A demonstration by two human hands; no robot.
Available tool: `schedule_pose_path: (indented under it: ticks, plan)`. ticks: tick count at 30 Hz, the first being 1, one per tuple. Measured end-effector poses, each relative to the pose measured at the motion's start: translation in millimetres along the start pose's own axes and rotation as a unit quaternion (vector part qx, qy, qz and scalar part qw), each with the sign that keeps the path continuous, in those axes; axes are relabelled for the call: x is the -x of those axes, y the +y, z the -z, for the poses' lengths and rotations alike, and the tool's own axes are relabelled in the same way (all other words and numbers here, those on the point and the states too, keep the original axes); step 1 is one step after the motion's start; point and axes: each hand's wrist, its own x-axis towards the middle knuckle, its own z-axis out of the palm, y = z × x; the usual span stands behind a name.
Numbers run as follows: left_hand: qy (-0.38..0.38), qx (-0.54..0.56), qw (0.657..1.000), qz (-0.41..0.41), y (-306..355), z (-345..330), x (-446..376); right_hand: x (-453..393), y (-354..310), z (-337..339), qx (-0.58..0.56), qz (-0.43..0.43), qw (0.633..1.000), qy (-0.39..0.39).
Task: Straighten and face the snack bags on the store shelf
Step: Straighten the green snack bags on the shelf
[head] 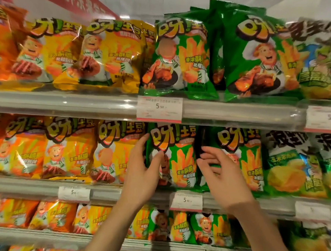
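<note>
A green snack bag (180, 157) stands upright on the middle shelf (116, 195), front facing out. My left hand (143, 174) grips its left edge, thumb on the front. My right hand (221, 176) is at the bag's right edge, fingers spread and reaching into the dark gap between it and the neighbouring green bag (242, 160). Whether the right hand has hold of anything I cannot see. Yellow bags (112, 151) stand to the left on the same shelf.
The upper shelf (64, 102) carries orange, yellow and green bags, with one tall green bag (253, 55) at the right. Price tags (159, 108) hang on the shelf rails. A lower shelf (35, 235) holds smaller bags. Pale green chip bags (294, 169) fill the right side.
</note>
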Motion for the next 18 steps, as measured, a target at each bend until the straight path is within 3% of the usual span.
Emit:
schedule_pose_path:
  ticks: [5, 11, 18]
  plan:
    - [-0.045, 0.030, 0.998, 0.034, 7.0, -6.6, -17.3, -22.5, -9.6, -32.7, 0.017, -0.002, 1.000, -0.004]
    - [-0.066, 0.056, 0.993, 0.077, 3.9, -14.8, -38.2, -45.9, -15.2, -47.7, -0.013, -0.102, 0.995, -0.017]
    - [-0.059, 0.043, 0.994, 0.080, -6.9, -22.0, -45.1, -46.6, -14.1, -51.8, -0.045, -0.091, 0.995, 0.018]
